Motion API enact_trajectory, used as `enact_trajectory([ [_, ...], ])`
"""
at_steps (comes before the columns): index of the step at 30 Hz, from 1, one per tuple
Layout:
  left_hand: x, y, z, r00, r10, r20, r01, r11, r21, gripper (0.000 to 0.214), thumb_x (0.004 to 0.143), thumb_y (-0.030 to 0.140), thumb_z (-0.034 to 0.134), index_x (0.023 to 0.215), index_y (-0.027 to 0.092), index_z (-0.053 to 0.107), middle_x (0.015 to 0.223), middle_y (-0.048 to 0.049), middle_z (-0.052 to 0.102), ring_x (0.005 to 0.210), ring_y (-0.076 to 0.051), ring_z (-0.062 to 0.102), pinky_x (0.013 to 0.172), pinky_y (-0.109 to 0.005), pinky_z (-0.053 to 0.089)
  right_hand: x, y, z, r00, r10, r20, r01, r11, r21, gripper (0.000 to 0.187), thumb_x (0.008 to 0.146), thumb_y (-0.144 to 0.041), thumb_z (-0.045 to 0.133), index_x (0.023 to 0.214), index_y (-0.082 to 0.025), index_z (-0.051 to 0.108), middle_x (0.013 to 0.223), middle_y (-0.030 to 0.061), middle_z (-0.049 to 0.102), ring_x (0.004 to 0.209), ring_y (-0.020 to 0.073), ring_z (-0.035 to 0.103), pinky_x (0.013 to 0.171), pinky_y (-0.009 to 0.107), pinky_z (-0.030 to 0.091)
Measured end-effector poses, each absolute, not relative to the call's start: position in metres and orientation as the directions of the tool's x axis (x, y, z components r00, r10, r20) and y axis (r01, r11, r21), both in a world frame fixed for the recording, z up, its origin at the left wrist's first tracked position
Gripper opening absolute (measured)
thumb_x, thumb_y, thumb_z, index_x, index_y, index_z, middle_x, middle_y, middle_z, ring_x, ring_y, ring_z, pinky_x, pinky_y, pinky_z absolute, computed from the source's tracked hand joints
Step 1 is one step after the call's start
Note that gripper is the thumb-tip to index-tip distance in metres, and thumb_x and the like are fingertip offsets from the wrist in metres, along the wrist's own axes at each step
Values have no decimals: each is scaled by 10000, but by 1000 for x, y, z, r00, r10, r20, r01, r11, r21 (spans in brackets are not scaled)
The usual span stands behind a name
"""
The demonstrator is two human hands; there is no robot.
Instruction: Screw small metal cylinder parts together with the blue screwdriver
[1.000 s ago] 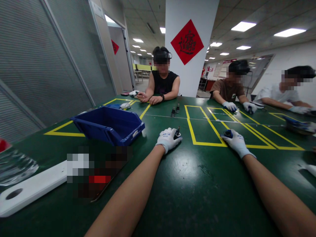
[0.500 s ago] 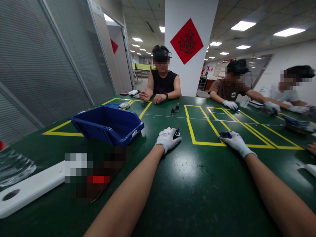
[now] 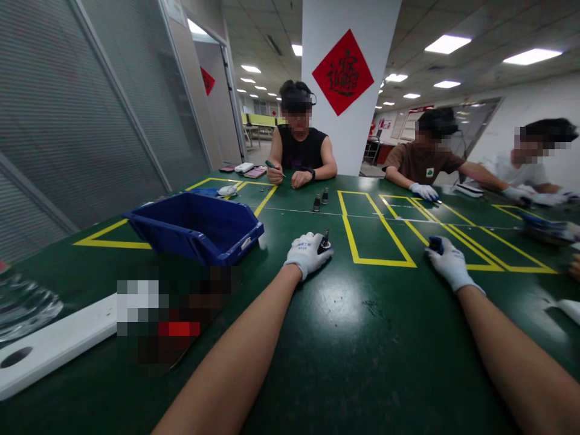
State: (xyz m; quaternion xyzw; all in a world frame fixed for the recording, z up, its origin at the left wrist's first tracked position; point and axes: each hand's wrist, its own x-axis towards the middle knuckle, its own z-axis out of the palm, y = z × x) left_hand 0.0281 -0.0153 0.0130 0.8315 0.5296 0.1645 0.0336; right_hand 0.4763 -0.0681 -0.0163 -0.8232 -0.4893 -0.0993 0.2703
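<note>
My left hand (image 3: 307, 254), in a white glove with blue print, is closed around a small dark fitting (image 3: 325, 241) with a thin upright metal tip, resting at the table surface. Farther off stand two small dark cylindrical pieces (image 3: 321, 199) with narrower tops. On the right side my right hand (image 3: 447, 263), gloved in white too, has its fingers curled at a small dark blue item (image 3: 436, 244). What this item is, I cannot make out. The hand lies beside the yellow taped outlines (image 3: 385, 262).
A blue plastic bin (image 3: 194, 229) stands left of my left hand on the green table (image 3: 353, 350). Nearer lie a white bar (image 3: 58, 344) and a clear bottle (image 3: 27, 305). One person (image 3: 301, 151) sits opposite, holding a green-handled tool; two others (image 3: 421, 157) work at the right.
My right hand has moved to the right with the dark blue item, away from the taped corner. My left hand has stayed put. The person opposite has raised the green-handled tool.
</note>
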Motion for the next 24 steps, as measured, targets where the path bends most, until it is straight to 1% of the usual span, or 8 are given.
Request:
enact_trajectory([
  [4,31,-12,12,305,921,242,901,-362,240,501,800,649,453,1094,253,543,1066,-83,554,992,-271,540,853,-384,411,460,-63,-18,448,742,499,894,-363,-262,525,809,-524,493,1188,-171,576,1092,151,593,969,294,571,813,410,458],
  [9,34,13,8,151,950,273,941,-222,255,524,798,660,431,1071,226,544,1075,-116,559,988,-299,550,826,-411,416,363,-19,-17,66,827,559,982,44,-181,484,859,-499,457,1272,-252,509,1144,105,585,978,276,566,843,405,444],
  [13,32,39,6,98,961,258,938,-175,298,544,768,683,464,1048,225,547,1072,-114,571,991,-295,561,832,-401,424,276,38,-19,-9,777,629,941,220,-259,445,864,-411,476,1287,-272,472,1119,102,574,1005,303,547,871,465,421],
  [15,29,50,5,107,953,283,906,-210,366,523,787,677,449,1039,230,550,1058,-102,579,976,-275,574,825,-377,440,241,66,-21,17,788,615,914,238,-329,485,853,-357,492,1326,-289,406,1177,89,542,1041,299,533,882,466,415],
  [17,25,59,5,71,930,361,849,-246,468,469,877,611,346,1062,228,544,1053,-92,587,985,-245,581,848,-350,446,216,90,-21,16,828,560,898,234,-372,526,855,-310,480,1362,-277,341,1252,88,495,1085,289,515,906,453,403],
  [20,20,70,3,-46,853,519,750,-314,583,431,968,430,196,1157,202,509,1139,-96,579,1110,-208,539,963,-325,407,193,114,-18,-26,885,465,915,207,-345,509,860,-282,474,1354,-259,357,1284,89,466,1101,281,509,921,436,392],
  [22,20,76,1,-61,794,604,693,-402,599,401,969,365,232,1250,182,453,1219,-103,552,1176,-198,500,1010,-322,381,186,122,-15,-82,901,425,929,224,-296,466,862,-302,484,1322,-274,417,1280,76,469,1073,280,525,906,428,401],
  [24,22,81,-2,-24,762,647,631,-491,600,424,943,346,336,1332,180,371,1224,-102,555,1144,-199,525,988,-331,407,182,124,-14,-156,890,428,917,292,-273,438,863,-321,489,1299,-294,458,1278,56,478,1047,268,540,891,413,418],
])
